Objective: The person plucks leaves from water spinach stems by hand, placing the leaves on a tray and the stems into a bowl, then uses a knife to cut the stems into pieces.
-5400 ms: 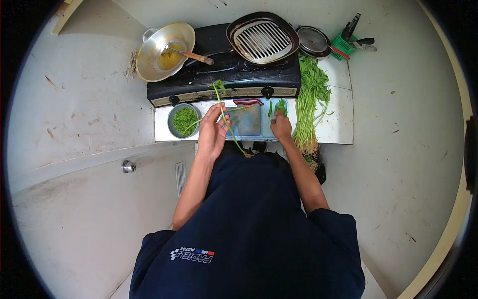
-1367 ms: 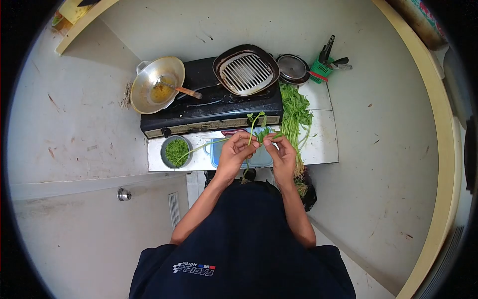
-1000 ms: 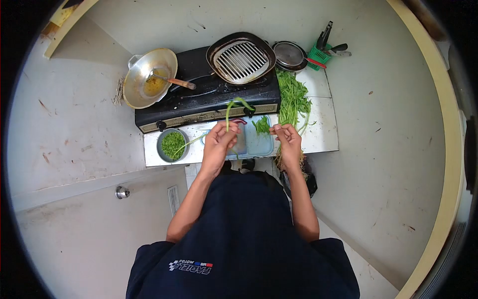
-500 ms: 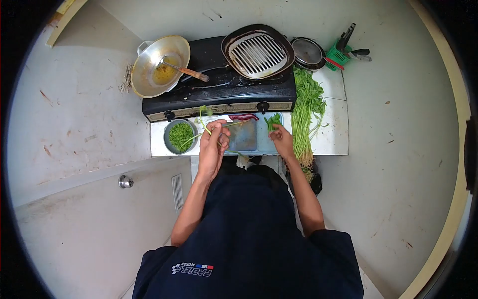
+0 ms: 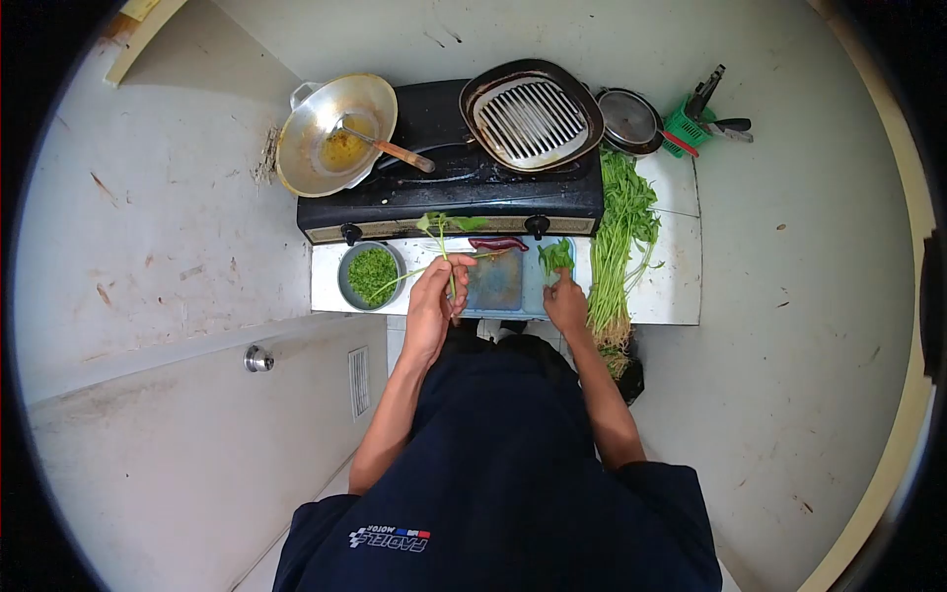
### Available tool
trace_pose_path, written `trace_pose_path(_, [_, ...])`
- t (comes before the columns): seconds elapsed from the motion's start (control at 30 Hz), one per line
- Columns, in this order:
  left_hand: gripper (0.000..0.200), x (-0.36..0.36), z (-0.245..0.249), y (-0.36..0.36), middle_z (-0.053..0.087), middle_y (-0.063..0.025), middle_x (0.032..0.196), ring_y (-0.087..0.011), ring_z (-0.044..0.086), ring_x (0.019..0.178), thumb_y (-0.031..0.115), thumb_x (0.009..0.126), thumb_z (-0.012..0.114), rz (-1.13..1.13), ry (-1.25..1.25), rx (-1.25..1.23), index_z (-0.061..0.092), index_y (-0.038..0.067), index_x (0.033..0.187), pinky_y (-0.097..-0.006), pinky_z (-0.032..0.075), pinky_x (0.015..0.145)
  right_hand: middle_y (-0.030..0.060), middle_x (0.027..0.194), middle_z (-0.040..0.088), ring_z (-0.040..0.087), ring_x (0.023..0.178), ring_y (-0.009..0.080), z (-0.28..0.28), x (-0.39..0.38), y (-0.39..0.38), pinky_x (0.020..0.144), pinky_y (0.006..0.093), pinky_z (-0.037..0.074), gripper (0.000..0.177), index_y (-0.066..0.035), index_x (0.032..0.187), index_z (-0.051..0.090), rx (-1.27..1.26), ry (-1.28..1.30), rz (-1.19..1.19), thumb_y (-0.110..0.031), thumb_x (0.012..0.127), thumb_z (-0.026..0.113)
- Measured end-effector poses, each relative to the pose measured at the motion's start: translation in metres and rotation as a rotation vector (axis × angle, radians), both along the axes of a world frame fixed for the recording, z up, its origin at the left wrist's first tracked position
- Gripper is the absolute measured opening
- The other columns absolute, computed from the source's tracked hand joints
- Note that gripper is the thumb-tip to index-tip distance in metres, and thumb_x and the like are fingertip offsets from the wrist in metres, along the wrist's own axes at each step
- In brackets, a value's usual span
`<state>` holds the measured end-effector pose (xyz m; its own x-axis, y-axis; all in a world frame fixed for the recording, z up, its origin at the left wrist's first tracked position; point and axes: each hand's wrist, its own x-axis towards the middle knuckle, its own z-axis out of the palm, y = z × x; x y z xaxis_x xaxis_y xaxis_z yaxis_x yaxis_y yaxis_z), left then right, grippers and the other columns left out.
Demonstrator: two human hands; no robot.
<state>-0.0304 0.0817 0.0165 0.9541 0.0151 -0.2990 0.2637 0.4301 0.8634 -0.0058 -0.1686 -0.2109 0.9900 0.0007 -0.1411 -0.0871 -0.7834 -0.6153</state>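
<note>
My left hand [image 5: 434, 301] is closed around a few water spinach stems [image 5: 412, 274], which stick out to both sides. Small leaves top one stem above the fingers. My right hand [image 5: 566, 304] is closed at the fingertips on green water spinach leaves [image 5: 555, 257], over the right part of a light blue tray [image 5: 533, 296]. Its fingertips are partly hidden. Dark red chillies [image 5: 498, 243] lie along the back of the tray, behind a grey board [image 5: 496, 281]. A grey bowl [image 5: 343, 286] of finely cut greens [image 5: 372, 273] stands left of my left hand.
A large bunch of rooted water spinach [image 5: 617, 257] lies on the counter to the right. Behind stands a black stove [image 5: 434, 202] with a wok [image 5: 306, 148], its ladle [image 5: 400, 153], and a grill pan [image 5: 533, 113]. A lidded pan [image 5: 629, 118] and green utensil basket [image 5: 681, 128] sit at back right.
The view has shifted, moving the scene slightly right and down. My left hand has turned the stems, so leaves now stand above it. My right hand has drawn slightly toward me beside the leaves.
</note>
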Motion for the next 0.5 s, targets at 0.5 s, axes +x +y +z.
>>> trace_pose_path(0.5, [0.025,0.021,-0.003,-0.046,0.069,-0.0042,0.097,-0.008,0.057,0.081,0.016,0.105,0.059,-0.241,-0.122,0.048,0.064,0.003,0.125,-0.0239,0.045,0.073,0.0098,0.097,0.073,0.071,0.084,0.0156,0.187,0.004,0.001,0.074,0.0297,0.055,0.022,-0.001,0.121,0.063,0.8,-0.152,-0.116,-0.014,0.103,0.063])
